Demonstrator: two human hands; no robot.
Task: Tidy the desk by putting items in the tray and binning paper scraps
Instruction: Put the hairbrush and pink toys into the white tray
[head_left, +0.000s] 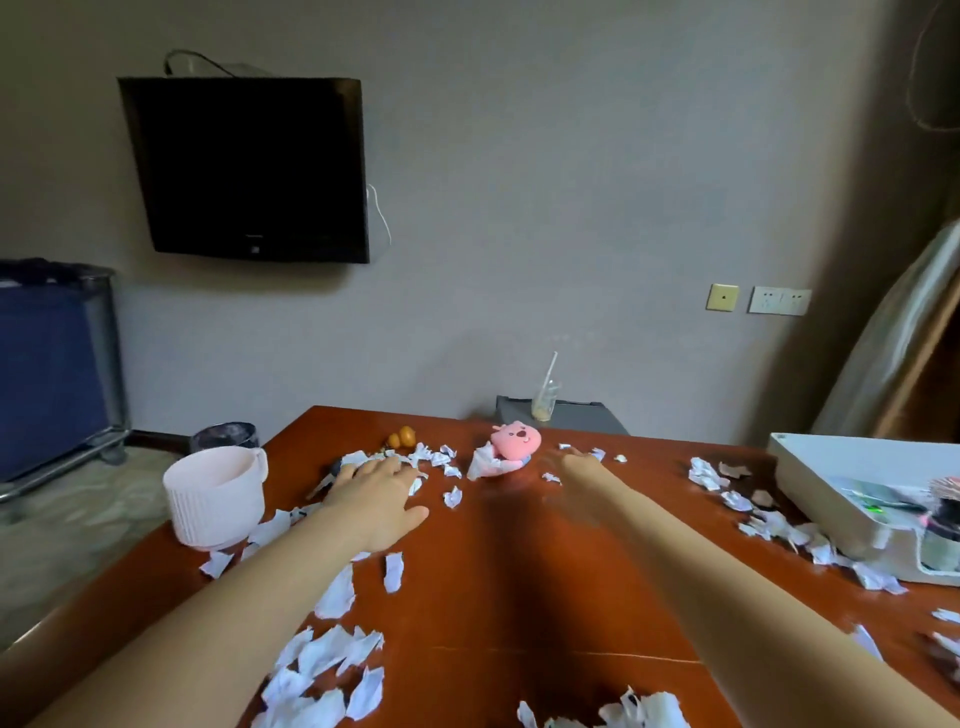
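Torn white paper scraps (332, 649) lie scattered over the red-brown desk (519, 571). My left hand (376, 491) lies flat, palm down, on a heap of scraps at the far left of the desk. My right hand (574, 470) reaches out over the desk just right of a pink plush toy (514, 441), its fingers blurred and holding nothing that I can see. A white tray (810, 467) with several items in it stands at the right edge. A pale pink ribbed bin (215, 496) stands at the desk's left edge.
Two small orange objects (402, 437) sit behind the scrap heap. A plastic cup with a straw (545, 400) stands on a grey unit beyond the desk. A dark bin (224, 436) stands on the floor behind the pink one. A TV hangs on the wall.
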